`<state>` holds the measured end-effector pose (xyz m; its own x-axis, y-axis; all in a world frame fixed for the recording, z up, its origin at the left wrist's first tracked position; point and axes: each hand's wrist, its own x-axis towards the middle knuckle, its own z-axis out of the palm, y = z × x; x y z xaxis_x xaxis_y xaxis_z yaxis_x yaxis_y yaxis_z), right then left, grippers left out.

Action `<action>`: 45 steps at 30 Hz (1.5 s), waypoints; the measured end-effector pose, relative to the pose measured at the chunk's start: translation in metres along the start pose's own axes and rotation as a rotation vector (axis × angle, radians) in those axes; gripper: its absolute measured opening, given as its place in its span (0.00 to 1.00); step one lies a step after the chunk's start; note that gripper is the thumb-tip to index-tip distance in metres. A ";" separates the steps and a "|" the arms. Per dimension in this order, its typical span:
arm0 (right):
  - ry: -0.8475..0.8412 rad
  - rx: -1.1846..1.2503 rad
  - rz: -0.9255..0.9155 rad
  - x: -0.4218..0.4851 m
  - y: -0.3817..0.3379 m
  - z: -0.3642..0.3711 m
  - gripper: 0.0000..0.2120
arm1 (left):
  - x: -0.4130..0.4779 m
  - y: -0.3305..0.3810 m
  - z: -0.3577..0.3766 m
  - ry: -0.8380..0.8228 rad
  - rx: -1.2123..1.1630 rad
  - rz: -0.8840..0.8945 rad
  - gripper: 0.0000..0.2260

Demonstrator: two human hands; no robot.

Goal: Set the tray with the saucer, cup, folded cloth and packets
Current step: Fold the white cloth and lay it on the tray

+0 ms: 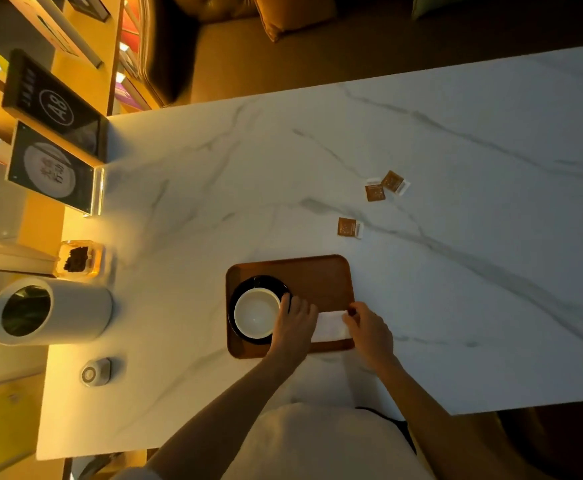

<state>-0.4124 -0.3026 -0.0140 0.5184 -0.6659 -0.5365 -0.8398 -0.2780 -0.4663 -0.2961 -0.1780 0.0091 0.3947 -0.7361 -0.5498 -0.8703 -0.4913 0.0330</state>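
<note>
A white marble-veined tabletop [213,188] carried everything. Under both hands lay a brown wooden tray [317,275] with rounded corners. On its left part, touching the fingertips of the left hand [291,323], sat a dark saucer [238,296] with a white cup [257,312] standing upright on it, its inside bare. The left hand's fingers [285,301] curled loosely against the cup's right rim and the saucer edge; whether they gripped either could not be told. Between the two hands, on the tray's near right part, lay the folded cloth [331,325], white and flat. The right hand [369,327] rested on the cloth's right end, its fingers [352,311] pinched closed on the cloth's far corner. Well beyond the fingers, off the tray, three small brown packets lay on the tabletop: one packet [348,226] just past the tray's far right corner, and a pair of packets [385,186] overlapping farther off.
</note>
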 end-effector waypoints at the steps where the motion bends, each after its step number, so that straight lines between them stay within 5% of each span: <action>1: 0.045 0.023 0.001 -0.004 0.001 0.002 0.17 | -0.006 0.003 0.006 0.032 -0.071 0.016 0.23; 4: 0.130 0.012 -0.056 -0.021 0.005 0.011 0.18 | -0.026 0.013 0.024 0.036 -0.298 0.016 0.26; 7: 0.151 -0.231 -0.333 -0.044 0.015 0.023 0.22 | -0.045 0.018 0.039 -0.068 -0.425 -0.102 0.34; 14: -0.234 -0.672 -0.340 -0.052 0.024 0.034 0.33 | -0.059 0.022 0.041 -0.101 -0.365 -0.127 0.41; 32: -0.182 -0.718 -0.400 -0.047 0.025 0.016 0.32 | -0.052 0.013 0.052 -0.061 -0.393 -0.131 0.45; 45: -0.117 -0.716 -0.390 -0.050 0.026 0.012 0.31 | -0.046 0.006 0.048 -0.179 -0.365 -0.049 0.47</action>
<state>-0.4584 -0.2679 -0.0078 0.7746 -0.3643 -0.5171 -0.4748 -0.8750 -0.0947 -0.3335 -0.1242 -0.0055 0.3473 -0.6312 -0.6935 -0.6774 -0.6803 0.2800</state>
